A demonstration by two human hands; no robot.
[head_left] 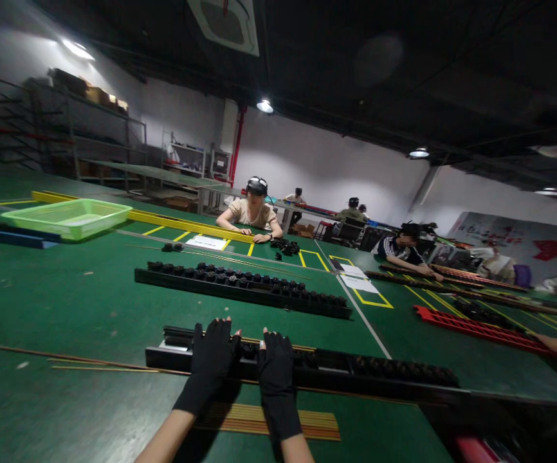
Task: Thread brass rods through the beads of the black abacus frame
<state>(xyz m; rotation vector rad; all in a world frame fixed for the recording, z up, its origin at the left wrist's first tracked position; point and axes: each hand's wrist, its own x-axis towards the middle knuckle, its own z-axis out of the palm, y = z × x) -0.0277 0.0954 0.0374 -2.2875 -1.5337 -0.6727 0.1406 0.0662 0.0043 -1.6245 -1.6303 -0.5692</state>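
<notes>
A long black rail (317,379) lies across the green table in front of me, with a row of small black roller-like parts (404,370) in its channel. My left hand (215,350), in a black fingerless glove, bends its fingers over the rail left of its middle. Just to the right, my right hand (276,366), gloved alike, also has its fingers closed over the rail. What lies under the fingertips is partly hidden. Thin brass-coloured rods (319,424) lie side by side below the rail, partly behind my right wrist. Long thin rods (105,368) stretch out to the left.
A second black rail (244,292) with similar parts lies farther off. A green basket (69,225) and yellow rail (177,224) are at left; a red rail (481,329) is at right. One co-worker (254,212) sits opposite, another (404,247) farther right.
</notes>
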